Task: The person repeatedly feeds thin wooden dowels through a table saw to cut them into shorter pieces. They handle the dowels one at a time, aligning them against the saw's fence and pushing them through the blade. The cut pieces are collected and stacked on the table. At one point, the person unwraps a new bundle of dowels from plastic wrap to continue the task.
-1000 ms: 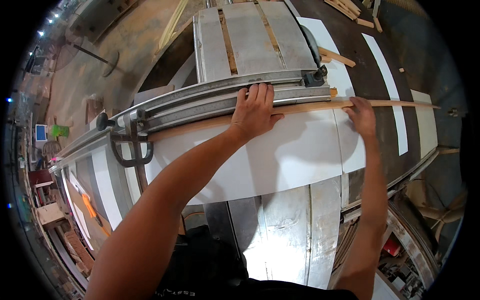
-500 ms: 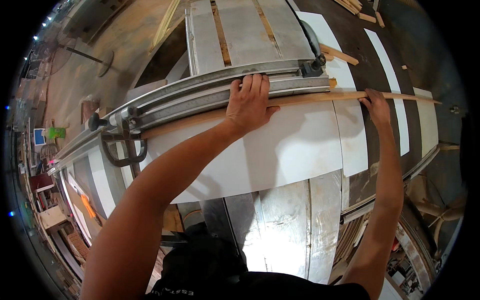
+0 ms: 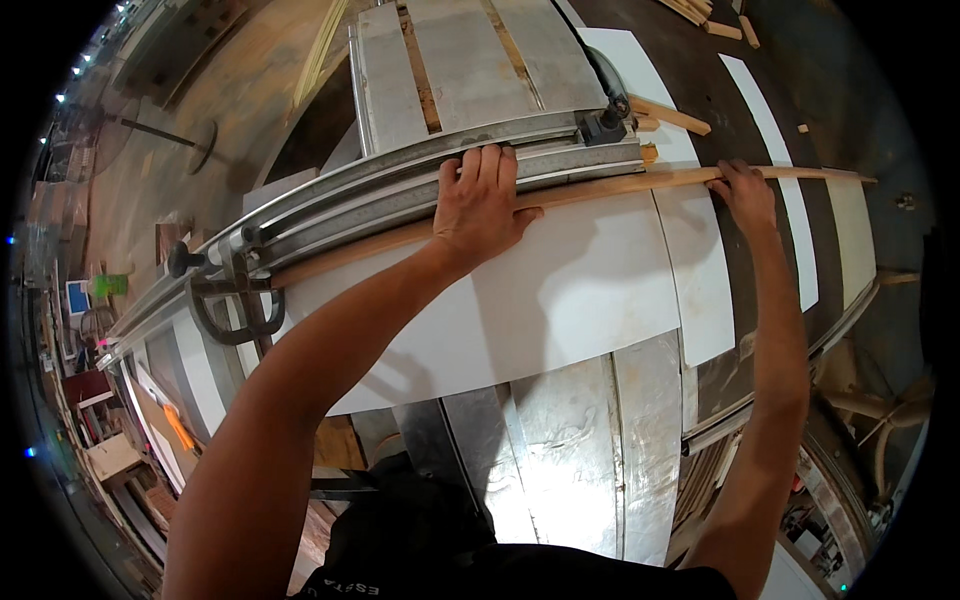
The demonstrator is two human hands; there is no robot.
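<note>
A long, thin wooden strip (image 3: 600, 187) lies along the near side of a metal fence (image 3: 345, 205), over a white sheet (image 3: 590, 290). My left hand (image 3: 475, 205) is closed over the fence, its fingers hooked on the top and its thumb against the strip. Farther right, my right hand (image 3: 747, 195) pinches the strip between thumb and fingers. Beyond that grip the strip tapers out toward the right end of the table. My left palm hides a short piece of the wood.
A black clamp-like handle (image 3: 235, 310) sits at the fence's left end, and a dark stop block (image 3: 605, 125) near its right end. Behind is a slotted metal table (image 3: 460, 60). Wood offcuts (image 3: 670, 113) and a white strip (image 3: 775, 140) lie on the dark right-hand surface.
The fence, the wooden strip and my left hand have shifted slightly left and away from me in the picture. The view has moved a little too. Both hands keep their grip.
</note>
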